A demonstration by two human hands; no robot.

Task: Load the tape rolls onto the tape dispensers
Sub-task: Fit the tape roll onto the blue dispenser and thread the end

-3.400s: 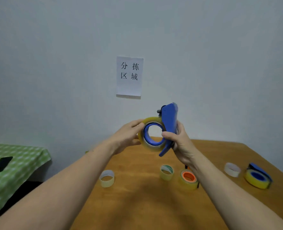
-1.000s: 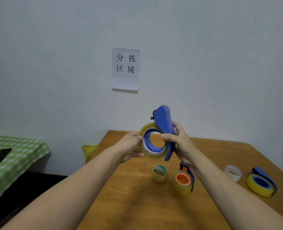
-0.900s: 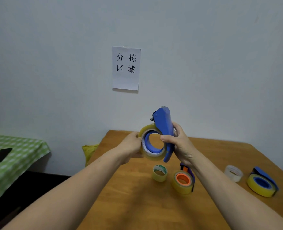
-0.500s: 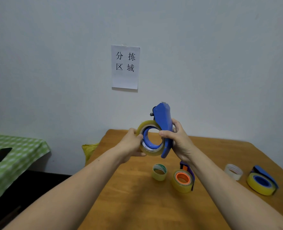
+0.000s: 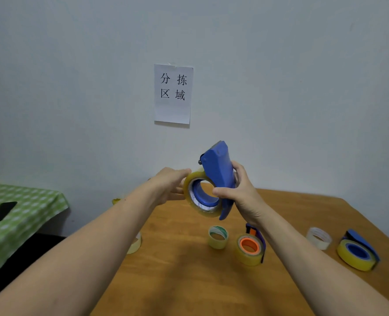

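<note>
I'm at the seating step: my right hand (image 5: 241, 195) grips the blue dispenser (image 5: 218, 165) above the worktop (image 5: 189, 281), my left hand (image 5: 168, 187) holds the rim of the yellowish tape roll (image 5: 208, 212) ringing its hub (image 5: 209, 202), and next, I judge, comes a square push to seat it fully.
</note>
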